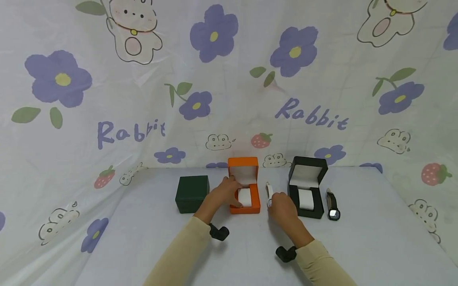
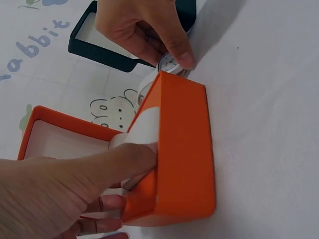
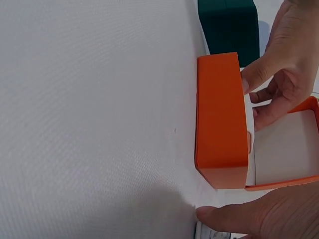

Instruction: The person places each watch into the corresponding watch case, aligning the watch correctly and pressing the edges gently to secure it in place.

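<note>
An orange watch box (image 1: 255,209) stands with its lid up in front of me. Inside it is a white watch cushion (image 1: 245,197). My left hand (image 1: 226,191) reaches into the box from the left, its thumb and fingers pinching the left end of that cushion. To the right of the box lies a white-strapped watch (image 1: 269,190) with a round dial (image 2: 168,61). My right hand (image 1: 284,208) pinches this watch between thumb and fingers at the dial. In the right wrist view only the right thumb and a bit of the watch (image 3: 212,232) show.
A closed dark green box (image 1: 192,192) is left of the orange one. On the right, a dark box (image 1: 311,213) stands with its lid up and a white cushion (image 1: 305,199) inside. Beside it lies a watch with a dark strap (image 1: 332,200). A patterned cloth (image 1: 236,87) hangs behind.
</note>
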`<action>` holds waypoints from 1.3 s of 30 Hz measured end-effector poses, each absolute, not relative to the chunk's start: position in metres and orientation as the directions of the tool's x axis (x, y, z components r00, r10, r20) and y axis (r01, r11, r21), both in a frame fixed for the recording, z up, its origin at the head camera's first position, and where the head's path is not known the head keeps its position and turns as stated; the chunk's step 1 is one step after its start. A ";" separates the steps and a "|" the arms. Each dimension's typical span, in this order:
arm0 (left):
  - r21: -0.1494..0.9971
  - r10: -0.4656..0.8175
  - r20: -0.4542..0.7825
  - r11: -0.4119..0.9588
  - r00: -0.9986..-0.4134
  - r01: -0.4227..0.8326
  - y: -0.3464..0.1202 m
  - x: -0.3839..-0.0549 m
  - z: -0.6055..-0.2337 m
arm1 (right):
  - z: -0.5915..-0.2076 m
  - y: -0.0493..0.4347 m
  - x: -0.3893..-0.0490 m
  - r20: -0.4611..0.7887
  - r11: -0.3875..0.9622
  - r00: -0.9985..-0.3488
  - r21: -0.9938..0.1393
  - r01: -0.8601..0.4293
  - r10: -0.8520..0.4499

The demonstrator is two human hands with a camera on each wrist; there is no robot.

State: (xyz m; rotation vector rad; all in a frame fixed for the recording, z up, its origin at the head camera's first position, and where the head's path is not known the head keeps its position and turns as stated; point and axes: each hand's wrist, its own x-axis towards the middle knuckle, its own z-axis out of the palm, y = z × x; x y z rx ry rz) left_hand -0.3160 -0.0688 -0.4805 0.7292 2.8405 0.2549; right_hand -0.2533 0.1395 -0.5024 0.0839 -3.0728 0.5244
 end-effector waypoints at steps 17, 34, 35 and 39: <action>0.315 0.597 0.056 0.750 -0.800 0.582 -0.083 -0.319 -0.490 | -0.501 0.138 -0.261 0.093 0.934 -0.994 -0.347 -0.082 -0.053; 0.400 0.579 0.195 0.690 -0.792 0.603 -0.088 -0.306 -0.514 | -0.486 0.149 -0.245 0.226 0.866 -0.974 -0.485 -0.119 -0.008; 0.406 0.583 0.210 0.678 -0.785 0.613 -0.088 -0.306 -0.514 | -0.485 0.150 -0.244 0.240 0.859 -0.971 -0.497 -0.127 -0.004; 0.420 0.594 0.254 0.644 -0.763 0.640 -0.089 -0.306 -0.518 | -0.479 0.152 -0.241 0.277 0.811 -0.961 -0.565 -0.155 0.010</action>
